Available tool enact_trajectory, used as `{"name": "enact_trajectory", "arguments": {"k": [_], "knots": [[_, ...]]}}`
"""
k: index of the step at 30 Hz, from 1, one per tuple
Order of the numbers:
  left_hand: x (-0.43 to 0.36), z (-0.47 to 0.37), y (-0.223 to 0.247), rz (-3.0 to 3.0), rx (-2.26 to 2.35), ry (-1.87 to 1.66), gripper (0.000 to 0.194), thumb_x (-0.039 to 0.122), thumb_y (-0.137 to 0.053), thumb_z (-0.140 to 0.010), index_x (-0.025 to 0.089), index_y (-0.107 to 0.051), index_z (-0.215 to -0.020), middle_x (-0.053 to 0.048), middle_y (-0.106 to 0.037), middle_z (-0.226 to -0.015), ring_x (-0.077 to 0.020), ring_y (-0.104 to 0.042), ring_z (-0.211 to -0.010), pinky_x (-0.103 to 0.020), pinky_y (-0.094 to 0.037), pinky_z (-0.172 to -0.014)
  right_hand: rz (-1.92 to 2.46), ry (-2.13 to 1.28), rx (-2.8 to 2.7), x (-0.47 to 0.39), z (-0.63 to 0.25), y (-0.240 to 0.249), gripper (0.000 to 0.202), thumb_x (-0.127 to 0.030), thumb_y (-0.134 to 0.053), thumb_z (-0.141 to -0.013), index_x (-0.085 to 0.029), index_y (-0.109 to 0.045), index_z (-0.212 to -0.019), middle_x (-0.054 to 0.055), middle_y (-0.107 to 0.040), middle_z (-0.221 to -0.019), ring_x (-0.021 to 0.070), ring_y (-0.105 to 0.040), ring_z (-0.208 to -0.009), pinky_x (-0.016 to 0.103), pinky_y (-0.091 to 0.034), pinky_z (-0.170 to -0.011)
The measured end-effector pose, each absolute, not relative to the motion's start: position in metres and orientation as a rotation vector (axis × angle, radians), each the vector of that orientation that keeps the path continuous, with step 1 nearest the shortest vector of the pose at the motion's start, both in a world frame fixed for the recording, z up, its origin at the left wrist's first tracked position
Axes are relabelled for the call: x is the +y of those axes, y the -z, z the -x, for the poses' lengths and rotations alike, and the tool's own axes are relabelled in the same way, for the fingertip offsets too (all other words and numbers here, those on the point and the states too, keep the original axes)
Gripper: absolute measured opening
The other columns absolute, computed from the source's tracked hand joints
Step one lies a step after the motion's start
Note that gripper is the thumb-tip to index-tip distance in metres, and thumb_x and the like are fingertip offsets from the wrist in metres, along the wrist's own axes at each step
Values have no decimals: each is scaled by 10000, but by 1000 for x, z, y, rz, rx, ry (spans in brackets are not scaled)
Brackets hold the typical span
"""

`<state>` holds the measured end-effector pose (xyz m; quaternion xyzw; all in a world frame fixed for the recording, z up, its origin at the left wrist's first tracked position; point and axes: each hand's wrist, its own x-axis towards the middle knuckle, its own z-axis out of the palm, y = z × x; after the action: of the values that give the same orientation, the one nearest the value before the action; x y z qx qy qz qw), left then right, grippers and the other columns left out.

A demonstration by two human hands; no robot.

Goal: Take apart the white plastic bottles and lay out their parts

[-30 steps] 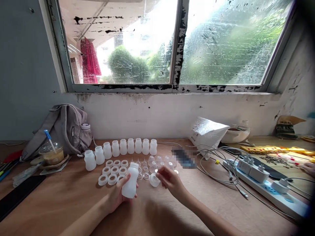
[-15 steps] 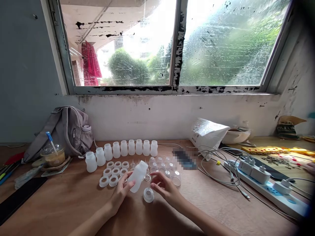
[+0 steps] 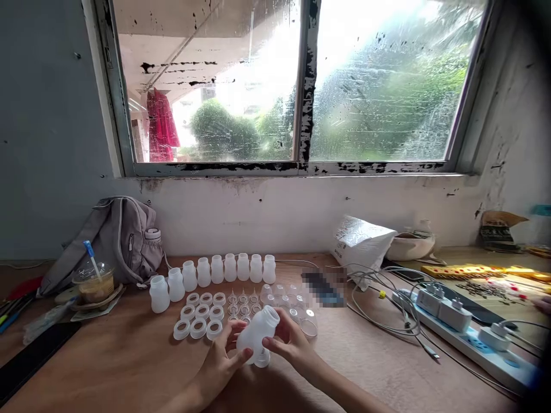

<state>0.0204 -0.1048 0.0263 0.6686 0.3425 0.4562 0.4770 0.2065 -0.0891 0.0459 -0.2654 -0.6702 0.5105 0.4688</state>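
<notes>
- White translucent bottle is between both hands above the wooden table: tilted, open mouth toward the right hand's side, nothing fitted on it.
- Left hand: wrapped round the lower body, thumb in front, grasping.
- Right hand: thumb against the bottle's side, fingers bent by the neck. Gripping or only steadying, can't tell.
- Step in hand, my read: two-handed positioning of the bottle. Clear ring piece shows just below it.
- Next move calls for, I'd judge: firm left hold, light squeeze, right fingers off the mouth, no knocking the ring piece.
- Behind: row of matching bottles, white rings, small clear pieces, clear domes.
- Hidden: most left fingers, right fingertips, upper part of the ring piece; can't confirm what it rests on. Bottle also blocks some small clear pieces.
- Hard to read: pixelated patch beyond the domes; dim shape cut off at the right edge.
</notes>
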Motion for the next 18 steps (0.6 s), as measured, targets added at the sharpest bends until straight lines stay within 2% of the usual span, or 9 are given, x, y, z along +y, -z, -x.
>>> {"name": "enact_trajectory", "arguments": {"k": [3,7,11,14,18], "knots": [[-104,-20,-26,-1725,906,-1127,370,362,-570,-744,209,-444,-1057,-66,-535,-1098,-206,-505,-1019,-321,-406,-882,648,-1247,-1631,-91,-205,-48,364,-361,-638,-689,-217,-458,-971,31,-558,-909,193,-541,-870,316,-434,-764],[-102,-19,-20,-1837,1041,-1106,556,380,-592,-721,233,-341,-1195,-91,-454,-1220,-228,-427,-1120,-339,-394,-899,691,-1168,-1579,-90,-208,-51,330,-364,-599,-725,-224,-450,-984,35,-570,-899,193,-548,-862,317,-444,-757],[-102,-18,-15,-2120,1096,-995,619,401,-584,-716,242,-301,-1244,-89,-411,-1263,-239,-371,-1165,-383,-344,-952,730,-1012,-1488,-74,-221,-56,372,-379,-594,-722,-222,-431,-1018,47,-587,-918,198,-561,-861,319,-453,-747],[-106,-18,-17,-2375,1056,-881,608,392,-560,-735,253,-293,-1263,-74,-387,-1285,-240,-327,-1193,-415,-270,-1005,755,-814,-1406,-47,-237,-62,442,-391,-605,-703,-205,-406,-1051,67,-593,-917,205,-573,-837,332,-464,-720],[-111,-19,-24,-2586,1044,-749,469,354,-509,-776,274,-370,-1217,-53,-379,-1285,-237,-324,-1191,-422,-294,-990,962,-433,-1363,4,-269,-75,507,-433,-616,-659,-183,-418,-1053,85,-596,-926,207,-580,-795,347,-458,-714]]}}
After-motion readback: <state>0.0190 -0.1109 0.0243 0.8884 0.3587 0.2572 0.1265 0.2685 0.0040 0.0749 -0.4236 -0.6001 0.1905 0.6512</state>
